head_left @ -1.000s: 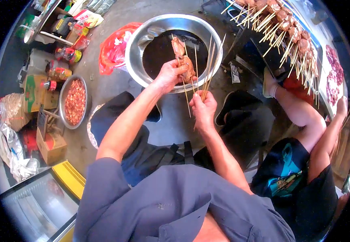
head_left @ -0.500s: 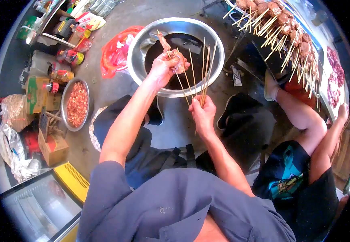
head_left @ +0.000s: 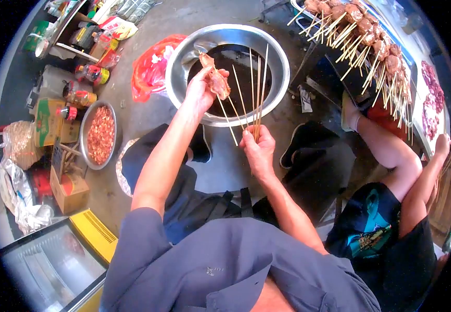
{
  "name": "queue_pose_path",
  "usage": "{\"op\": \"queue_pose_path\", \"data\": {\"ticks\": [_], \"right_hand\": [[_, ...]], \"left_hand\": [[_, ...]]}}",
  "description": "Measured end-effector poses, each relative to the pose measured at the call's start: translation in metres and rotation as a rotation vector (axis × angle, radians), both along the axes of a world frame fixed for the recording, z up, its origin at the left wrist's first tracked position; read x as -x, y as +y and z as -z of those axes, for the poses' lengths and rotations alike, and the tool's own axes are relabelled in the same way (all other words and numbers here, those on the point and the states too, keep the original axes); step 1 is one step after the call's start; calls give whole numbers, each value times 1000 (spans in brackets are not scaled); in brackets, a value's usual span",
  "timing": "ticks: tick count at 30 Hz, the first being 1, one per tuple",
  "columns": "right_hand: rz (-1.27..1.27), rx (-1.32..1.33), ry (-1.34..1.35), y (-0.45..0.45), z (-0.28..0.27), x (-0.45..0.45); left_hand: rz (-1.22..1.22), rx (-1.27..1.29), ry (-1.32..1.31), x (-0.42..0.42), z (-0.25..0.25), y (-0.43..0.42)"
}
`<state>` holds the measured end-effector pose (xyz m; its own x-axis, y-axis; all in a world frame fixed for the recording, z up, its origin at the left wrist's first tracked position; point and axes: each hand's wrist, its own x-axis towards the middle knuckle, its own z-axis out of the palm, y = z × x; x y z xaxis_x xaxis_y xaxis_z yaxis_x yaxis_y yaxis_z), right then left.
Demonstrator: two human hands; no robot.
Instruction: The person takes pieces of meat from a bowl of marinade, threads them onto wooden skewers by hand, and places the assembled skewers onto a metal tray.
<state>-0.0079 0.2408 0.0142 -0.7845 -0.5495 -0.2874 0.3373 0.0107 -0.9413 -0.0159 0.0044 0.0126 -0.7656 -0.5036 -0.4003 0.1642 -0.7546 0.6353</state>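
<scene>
My left hand [head_left: 200,93] is closed round a meat skewer [head_left: 218,85]: pinkish-brown meat on a thin wooden stick, the stick's bare lower end slanting down toward my right hand. It is held above the near left part of a wide metal basin [head_left: 278,96] with dark liquid [head_left: 243,62] in it. My right hand [head_left: 259,153], just outside the basin's near rim, grips several bare wooden skewers [head_left: 258,99]. They fan upward over the liquid, and no meat shows on them. The lower end of the meat skewer appears apart from my right fingers.
At the upper right, a tray holds many meat skewers [head_left: 384,49]; cut dark red meat [head_left: 431,99] lies beside it. Another person's leg [head_left: 387,138] is to my right. A metal bowl of reddish pieces [head_left: 100,136], bottles [head_left: 91,74] and a red plastic bag [head_left: 145,78] are left.
The meat skewer has come away from the bare skewers in my right hand, its lower end now free. My left hand has shifted slightly left, and the meat shows more fully.
</scene>
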Motion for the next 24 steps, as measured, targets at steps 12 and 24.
{"op": "queue_pose_path", "data": {"ticks": [12, 24], "right_hand": [[-32, -49, 22, 4, -6, 1], [16, -39, -39, 1, -1, 4]], "left_hand": [[108, -32, 57, 0, -15, -8], [100, 101, 102, 6, -24, -9]]}}
